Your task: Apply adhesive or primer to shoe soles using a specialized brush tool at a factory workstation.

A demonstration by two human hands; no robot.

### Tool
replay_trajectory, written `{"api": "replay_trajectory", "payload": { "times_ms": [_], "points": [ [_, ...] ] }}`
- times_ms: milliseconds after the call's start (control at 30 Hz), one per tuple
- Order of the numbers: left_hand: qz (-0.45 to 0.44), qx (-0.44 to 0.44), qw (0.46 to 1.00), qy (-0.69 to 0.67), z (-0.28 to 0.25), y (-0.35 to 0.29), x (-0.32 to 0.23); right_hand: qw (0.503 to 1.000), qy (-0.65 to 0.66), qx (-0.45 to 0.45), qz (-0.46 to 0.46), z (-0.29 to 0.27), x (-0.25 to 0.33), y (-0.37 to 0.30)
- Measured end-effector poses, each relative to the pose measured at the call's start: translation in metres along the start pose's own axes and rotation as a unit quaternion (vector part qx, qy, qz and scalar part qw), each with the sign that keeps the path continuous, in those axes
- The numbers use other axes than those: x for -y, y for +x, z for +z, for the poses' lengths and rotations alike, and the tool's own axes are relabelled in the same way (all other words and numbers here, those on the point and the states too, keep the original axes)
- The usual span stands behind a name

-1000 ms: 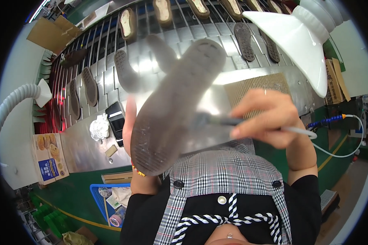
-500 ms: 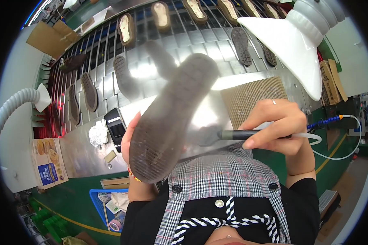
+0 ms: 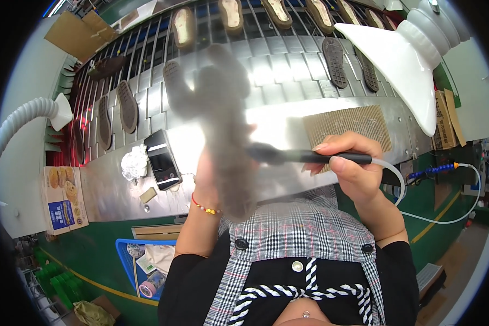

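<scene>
My left hand (image 3: 205, 176) grips a dark brown shoe sole (image 3: 231, 157) from its left side, mostly behind it. Motion smears the sole, so its surface details are lost. In my right hand (image 3: 358, 168) is a black-handled brush (image 3: 315, 156), pinched between thumb and fingers, its blurred head beside the sole's right edge. Whether the head touches the sole I cannot tell. A pale thin hose (image 3: 401, 182) runs from the handle's end. Beyond the sole, more soles (image 3: 127, 106) lie on the slatted metal conveyor (image 3: 280, 62), some of them smeared.
Shoes (image 3: 183, 27) with pale insoles line the far rods. A white lamp-shaped hood (image 3: 396, 60) hangs at right, a smaller nozzle (image 3: 62, 111) at left. On the metal bench lie ridged cardboard (image 3: 350, 127), a phone (image 3: 163, 160) and crumpled tissue (image 3: 134, 164). A blue basket (image 3: 126, 266) stands below.
The sole has swung to a more upright angle and blurred. My right hand has shifted its hold on the brush, uncovering more of the handle. The whole view has moved slightly.
</scene>
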State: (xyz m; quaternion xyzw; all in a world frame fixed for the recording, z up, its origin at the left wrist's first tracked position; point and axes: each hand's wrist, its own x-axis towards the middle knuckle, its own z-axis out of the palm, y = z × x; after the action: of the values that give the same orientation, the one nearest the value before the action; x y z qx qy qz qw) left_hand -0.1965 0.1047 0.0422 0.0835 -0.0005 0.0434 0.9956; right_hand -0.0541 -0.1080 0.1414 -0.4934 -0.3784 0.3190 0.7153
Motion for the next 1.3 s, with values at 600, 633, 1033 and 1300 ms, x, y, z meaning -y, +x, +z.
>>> {"api": "replay_trajectory", "payload": {
  "times_ms": [600,633,1033,1300],
  "points": [
    [0.304,-0.043,0.916,0.257,0.045,0.024,0.024,0.857,-0.394,0.015,-0.332,0.054,0.002,0.018],
    [0.331,-0.035,0.868,0.369,0.045,0.023,0.017,0.855,-0.389,0.039,-0.342,0.056,0.002,0.016],
    [0.381,0.039,0.909,0.165,0.043,0.018,0.004,0.884,-0.345,0.097,-0.301,0.052,0.010,0.016],
    [0.417,-0.035,0.891,0.175,0.049,0.017,-0.002,0.908,-0.304,0.151,-0.246,0.044,0.010,0.012]
  ]
}}
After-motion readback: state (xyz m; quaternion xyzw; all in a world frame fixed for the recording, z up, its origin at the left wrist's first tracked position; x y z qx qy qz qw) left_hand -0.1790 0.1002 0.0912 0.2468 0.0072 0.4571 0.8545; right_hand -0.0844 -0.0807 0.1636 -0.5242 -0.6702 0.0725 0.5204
